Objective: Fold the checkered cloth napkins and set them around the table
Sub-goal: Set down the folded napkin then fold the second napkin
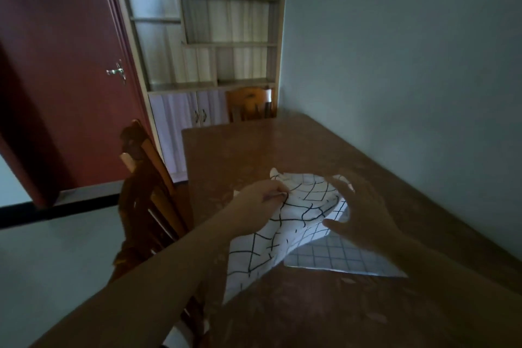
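While both arms reach out over the brown table (254,147), the left hand (261,196) pinches a fold of the white checkered napkin (293,223) between curled fingers, lifting that part clear of the tabletop. To its right, the right hand (360,215) has its fingers spread and straight, the palm against the raised right side of the same cloth and the thumb stretched under its edge. This napkin hangs crumpled between the two hands, its near left corner drooping toward the table's left edge. Just beneath and to the right, a second checkered napkin (347,258) lies flat on the table, partly shadowed by the lifted one. One wooden chair (147,183) stands at the table's left side, another chair (250,104) at its far end. Farther back are a shelf cabinet (226,42) and, to the left, a dark red door (62,65).
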Demonstrator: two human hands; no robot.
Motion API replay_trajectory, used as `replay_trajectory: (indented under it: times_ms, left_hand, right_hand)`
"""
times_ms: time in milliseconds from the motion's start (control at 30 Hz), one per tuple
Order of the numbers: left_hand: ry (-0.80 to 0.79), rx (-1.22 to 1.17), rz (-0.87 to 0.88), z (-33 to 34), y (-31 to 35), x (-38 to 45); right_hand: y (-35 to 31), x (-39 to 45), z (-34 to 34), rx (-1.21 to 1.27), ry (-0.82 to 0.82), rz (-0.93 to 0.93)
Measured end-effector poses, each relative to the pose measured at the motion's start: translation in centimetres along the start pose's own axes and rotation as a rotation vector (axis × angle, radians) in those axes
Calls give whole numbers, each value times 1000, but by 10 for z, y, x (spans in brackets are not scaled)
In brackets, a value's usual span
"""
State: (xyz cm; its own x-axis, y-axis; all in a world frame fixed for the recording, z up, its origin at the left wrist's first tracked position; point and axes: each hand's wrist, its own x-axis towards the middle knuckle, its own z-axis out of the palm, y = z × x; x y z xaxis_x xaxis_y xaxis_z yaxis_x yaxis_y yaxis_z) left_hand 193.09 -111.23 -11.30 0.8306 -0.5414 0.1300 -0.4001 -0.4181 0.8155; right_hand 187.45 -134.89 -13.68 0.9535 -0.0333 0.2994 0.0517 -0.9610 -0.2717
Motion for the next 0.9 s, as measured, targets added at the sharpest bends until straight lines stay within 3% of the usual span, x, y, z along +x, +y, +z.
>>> replay_trajectory:
  times_ms: [67, 133, 233, 367, 567, 633, 767, 900]
  left_hand:
    - [-11, 47, 54, -18, 21, -29]
    - [-29, 98, 96, -32, 37, -55]
    - [11, 158, 109, -52, 46, -88]
    - [-22, 211, 56, -66, 55, -119]
    - [167, -95, 16, -51, 78, -141]
    - [127, -148, 40, -42, 95, -148]
    - [-15, -53, 112, -20, 132, -162]
    - [-52, -12, 135, -1, 165, -192]
  right_hand:
    - [-32, -16, -24, -86, -4, -135]
    - [-57, -33, -47, -17, -28, -171]
    - [-85, -56, -84, 153, -85, -76]
    - [-91, -88, -131, 224, 3, 53]
    - [-80, -140, -170, 262, -10, 170]
    - [-83, -160, -179, 283, -31, 183]
    - [-110, -197, -186, 558, 10, 156]
    - [-126, -235, -189, 478, 156, 149]
